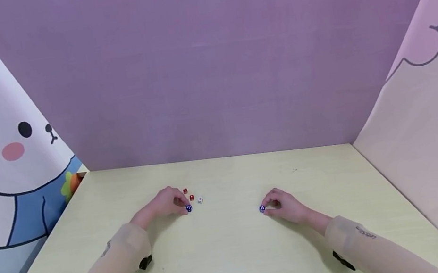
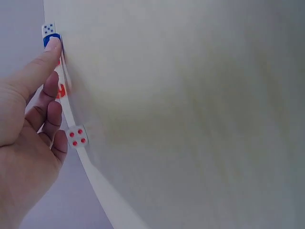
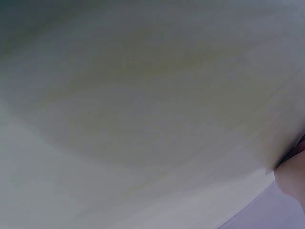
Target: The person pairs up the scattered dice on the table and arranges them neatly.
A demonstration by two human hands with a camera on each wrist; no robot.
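Note:
My left hand (image 1: 170,201) pinches a blue die (image 1: 189,208) with white dots at the table surface. In the left wrist view, the left thumb presses on that blue die, and a white face with blue dots (image 2: 49,28) shows just beyond it. Beside the left fingers lie two red dice (image 1: 192,198) and a white die (image 1: 200,200). Off to the right, my right hand (image 1: 284,207) holds another blue die (image 1: 262,208) between thumb and fingertips. The right wrist view catches only a bit of the right hand (image 3: 290,179) at its edge; the die is hidden there.
The pale table (image 1: 229,254) spreads under both arms. A purple panel (image 1: 207,62) rises along its back edge. Printed cloth walls stand at the left, with a cartoon rabbit (image 1: 10,121), and at the right.

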